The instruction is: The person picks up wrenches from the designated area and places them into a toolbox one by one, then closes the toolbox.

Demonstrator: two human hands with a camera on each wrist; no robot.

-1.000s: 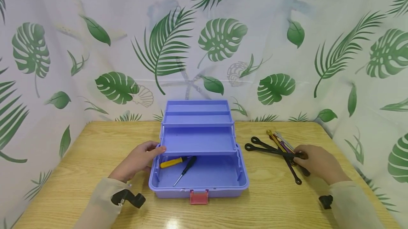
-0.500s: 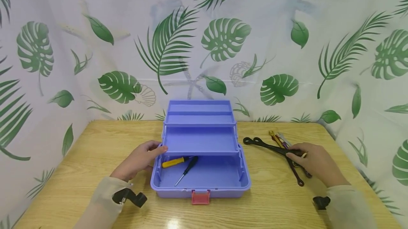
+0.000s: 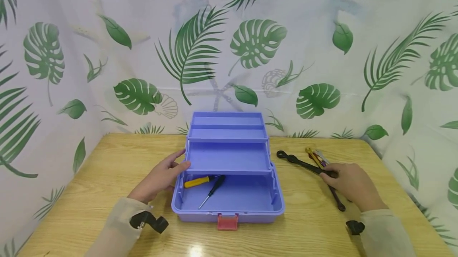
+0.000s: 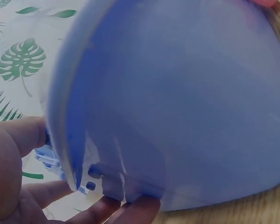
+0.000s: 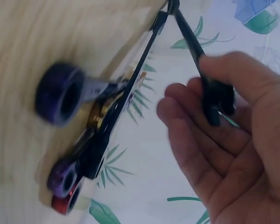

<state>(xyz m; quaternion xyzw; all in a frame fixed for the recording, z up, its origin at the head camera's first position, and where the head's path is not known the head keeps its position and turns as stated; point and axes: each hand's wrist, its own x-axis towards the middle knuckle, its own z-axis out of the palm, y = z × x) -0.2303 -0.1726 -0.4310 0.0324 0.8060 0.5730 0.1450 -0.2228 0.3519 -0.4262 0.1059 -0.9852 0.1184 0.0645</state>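
A blue-purple toolbox stands open in the head view, its trays raised. My left hand holds its left side, thumb at the lower tray's corner. In the left wrist view the fingers lie against the box's outer wall. A yellow-handled screwdriver and a black-handled screwdriver lie inside the bottom. To the right, my right hand pinches a black wrench near its open end, shown between thumb and fingers in the right wrist view. Another black wrench lies beneath.
A gold wrench and a silver one lie in the pile behind the right hand. Purple and red ring ends show there too. The wooden table meets a leaf-print curtain at the back.
The black wrench in my right hand has swung, its ring end going away from me and now nearly in line with another black wrench. The left hand stays on the toolbox.
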